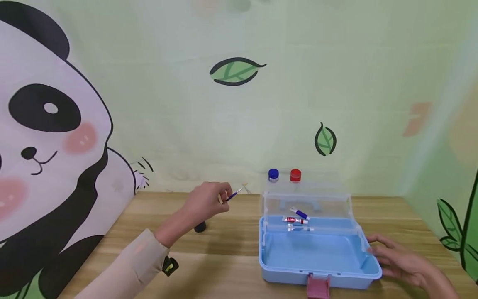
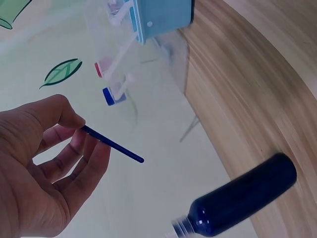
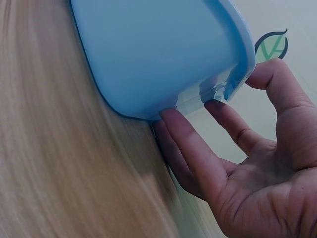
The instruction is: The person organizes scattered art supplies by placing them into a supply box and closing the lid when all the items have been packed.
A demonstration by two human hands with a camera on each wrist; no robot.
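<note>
- One paintbrush (image 1: 235, 194) is being pinched between the thumb and fingertips of the left hand (image 1: 207, 201), above the table (image 1: 224, 265).
- Its long axis is slanting up and rightward, the pale bristle end pointing away from the left hand and towards the clear trays (image 1: 310, 205); the left wrist view is showing the dark blue handle end.
- The blue box (image 1: 284, 277) is standing to the right of the brush, well apart from it; the left hand is holding the brush, while the right hand (image 1: 401, 259) is lying nearer the box.
- The right hand is spreading its fingers wide, the tips touching the box's right end.
- Three small tubes (image 1: 295, 220) and two jars (image 1: 273, 175) are sitting in or on the clear trays; the exact level cannot be told.
- The box's left wall and those trays are standing between brush and box interior; a dark bottle (image 2: 242, 198) is standing near the left hand, outside that path.
</note>
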